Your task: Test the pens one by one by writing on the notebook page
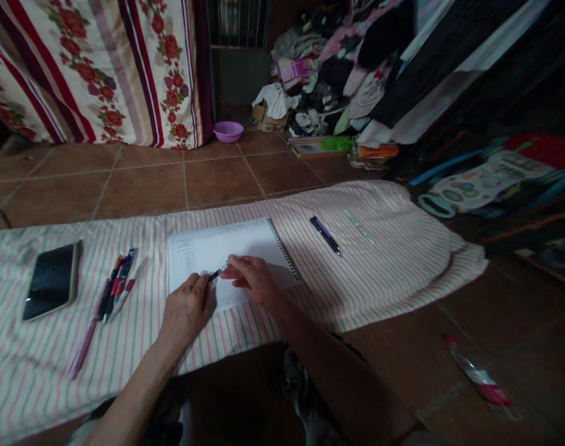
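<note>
Both hands meet over an open spiral notebook [231,238], whose page carries faint writing along its left side and top. Between them is a slim pen [216,273], dark at one end and pale at the other. My left hand [187,303] is closed around the dark end. My right hand [252,275] pinches the pale end with thumb and fingers. Part of the pen is hidden by the fingers. To the right of the notebook lie a black and purple pen [326,235] and a thin pale patterned pen or pencil [358,227].
Several pens [118,285] lie bunched left of the notebook, beside a dark-screened phone [52,279]. A striped cloth [380,272] covers the low surface. On the tiled floor are a bottle [480,375] at right and a purple basin [228,131]. Piled clothes [329,80] stand behind.
</note>
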The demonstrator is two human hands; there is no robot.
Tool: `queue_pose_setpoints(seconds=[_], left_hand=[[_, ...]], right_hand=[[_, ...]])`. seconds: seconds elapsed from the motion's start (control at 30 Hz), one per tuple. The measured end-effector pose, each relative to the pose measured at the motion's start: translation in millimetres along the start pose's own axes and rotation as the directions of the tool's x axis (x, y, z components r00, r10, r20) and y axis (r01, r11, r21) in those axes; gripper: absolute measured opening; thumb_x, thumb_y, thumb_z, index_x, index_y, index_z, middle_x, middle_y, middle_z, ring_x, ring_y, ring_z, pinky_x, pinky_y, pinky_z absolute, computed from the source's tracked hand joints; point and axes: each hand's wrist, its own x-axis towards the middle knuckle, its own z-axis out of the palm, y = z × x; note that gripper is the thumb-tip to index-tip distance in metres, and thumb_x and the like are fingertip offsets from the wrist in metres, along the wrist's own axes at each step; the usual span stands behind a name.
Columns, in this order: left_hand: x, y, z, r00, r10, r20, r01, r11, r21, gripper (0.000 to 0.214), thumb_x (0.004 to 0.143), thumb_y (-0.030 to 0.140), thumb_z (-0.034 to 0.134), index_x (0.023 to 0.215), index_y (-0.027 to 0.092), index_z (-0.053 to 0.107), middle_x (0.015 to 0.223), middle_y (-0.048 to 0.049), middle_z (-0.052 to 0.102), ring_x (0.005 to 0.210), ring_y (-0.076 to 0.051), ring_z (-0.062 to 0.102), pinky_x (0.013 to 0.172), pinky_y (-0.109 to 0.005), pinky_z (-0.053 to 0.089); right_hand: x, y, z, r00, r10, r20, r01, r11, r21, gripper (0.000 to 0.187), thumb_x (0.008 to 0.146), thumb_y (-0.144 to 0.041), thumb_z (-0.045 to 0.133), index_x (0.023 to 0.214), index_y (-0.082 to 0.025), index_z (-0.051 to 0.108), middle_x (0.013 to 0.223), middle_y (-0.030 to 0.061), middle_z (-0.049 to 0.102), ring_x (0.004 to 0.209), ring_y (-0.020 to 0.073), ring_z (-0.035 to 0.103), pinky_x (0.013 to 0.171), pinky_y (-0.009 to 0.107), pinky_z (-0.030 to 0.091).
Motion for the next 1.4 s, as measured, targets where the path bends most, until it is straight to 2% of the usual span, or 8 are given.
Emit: queue_pose_setpoints(seconds=[0.2, 0.37, 0.53, 0.67, 0.87, 0.97, 1.2, 1.4], left_hand=[[-1.1, 1.0, 0.1, 1.0, 0.009, 0.003, -0.009, 1.0, 0.001, 0.032, 0.09, 0.027, 0.03, 0.103, 0.015, 0.057, 0.083, -0.0058, 0.062, 0.066, -0.017, 0.062, 0.054, -0.025, 0.046], [-1.8, 0.4, 1.6, 1.0, 0.027, 0.0, -0.027, 1.0, 0.002, 0.032, 0.09, 0.026, 0.03, 0.102, 0.014, 0.057, 0.081, -0.0059, 0.061, 0.066, -0.018, 0.062, 0.054, -0.027, 0.046], [-2.1, 0.1, 1.1, 1.0, 0.014, -0.005, -0.014, 1.0, 0.012, 0.031, 0.09, 0.026, 0.031, 0.102, 0.013, 0.057, 0.083, -0.0068, 0.061, 0.065, -0.019, 0.062, 0.053, -0.028, 0.046], [-1.1, 0.5, 1.5, 1.0, 0.015, -0.009, -0.015, 1.0, 0.015, 0.031, 0.09, 0.026, 0.031, 0.103, 0.014, 0.057, 0.083, -0.0066, 0.061, 0.066, -0.019, 0.062, 0.053, -0.027, 0.047], [-0.9, 0.7, 2.1, 1.0, 0.023, 0.0, -0.023, 1.0, 0.012, 0.033, 0.09, 0.026, 0.031, 0.105, 0.012, 0.057, 0.082, -0.0065, 0.061, 0.066, -0.02, 0.062, 0.054, -0.029, 0.048], [-1.4, -0.2, 2.2, 1.0, 0.022, 0.003, -0.022, 1.0, 0.013, 0.034, 0.09, 0.026, 0.031, 0.106, 0.011, 0.057, 0.082, -0.0068, 0.061, 0.067, -0.02, 0.062, 0.054, -0.029, 0.048], [-2.0, -1.1, 2.8, 1.0, 0.024, -0.013, -0.024, 1.0, 0.007, 0.034, 0.09, 0.027, 0.031, 0.105, 0.011, 0.057, 0.081, -0.0063, 0.06, 0.065, -0.019, 0.062, 0.053, -0.028, 0.047], [-2.0, 0.6, 2.5, 0.999, 0.022, -0.023, -0.022, 1.0, 0.009, 0.034, 0.09, 0.027, 0.03, 0.103, 0.013, 0.058, 0.079, -0.0058, 0.06, 0.064, -0.019, 0.062, 0.051, -0.028, 0.046]], right_hand=[[2.9, 1.2, -0.8, 1.0, 0.009, -0.03, -0.01, 0.999, -0.043, 0.016, 0.074, -0.026, 0.064, 0.064, -0.014, 0.059, 0.059, 0.0015, 0.067, 0.055, 0.0112, 0.065, 0.043, 0.016, 0.041], [1.2, -0.8, 0.9, 0.999, 0.018, -0.048, -0.019, 1.0, -0.018, 0.011, 0.072, -0.019, 0.064, 0.064, -0.014, 0.06, 0.059, 0.0004, 0.066, 0.058, 0.0104, 0.066, 0.044, 0.015, 0.041], [-1.2, -2.1, 0.8, 1.0, 0.018, -0.002, -0.018, 0.999, 0.03, 0.012, 0.075, -0.024, 0.061, 0.068, -0.015, 0.062, 0.065, 0.0004, 0.067, 0.061, 0.0103, 0.066, 0.044, 0.014, 0.041], [-0.2, -1.9, -0.1, 0.999, 0.041, -0.005, -0.041, 0.999, 0.014, 0.017, 0.074, -0.029, 0.063, 0.066, -0.014, 0.06, 0.062, 0.0011, 0.067, 0.057, 0.0103, 0.065, 0.042, 0.015, 0.04], [2.3, 0.1, -0.9, 0.998, 0.045, -0.043, -0.045, 0.999, 0.0, 0.011, 0.073, -0.021, 0.064, 0.065, -0.014, 0.059, 0.058, -0.0003, 0.066, 0.056, 0.0098, 0.064, 0.044, 0.016, 0.039], [2.4, 0.6, -0.8, 0.999, 0.032, -0.023, -0.032, 0.999, 0.004, 0.008, 0.072, -0.02, 0.063, 0.067, -0.015, 0.061, 0.062, -0.0003, 0.067, 0.061, 0.0103, 0.066, 0.045, 0.015, 0.039], [0.5, -2.2, 0.6, 0.998, 0.054, -0.025, -0.054, 0.999, -0.001, 0.017, 0.077, -0.029, 0.06, 0.066, -0.015, 0.059, 0.062, -0.0002, 0.066, 0.058, 0.01, 0.065, 0.041, 0.015, 0.035], [3.0, 1.0, -0.8, 0.999, 0.033, -0.032, -0.034, 0.998, -0.044, 0.015, 0.072, -0.026, 0.065, 0.065, -0.015, 0.059, 0.057, 0.0001, 0.066, 0.056, 0.0098, 0.064, 0.042, 0.016, 0.034]])
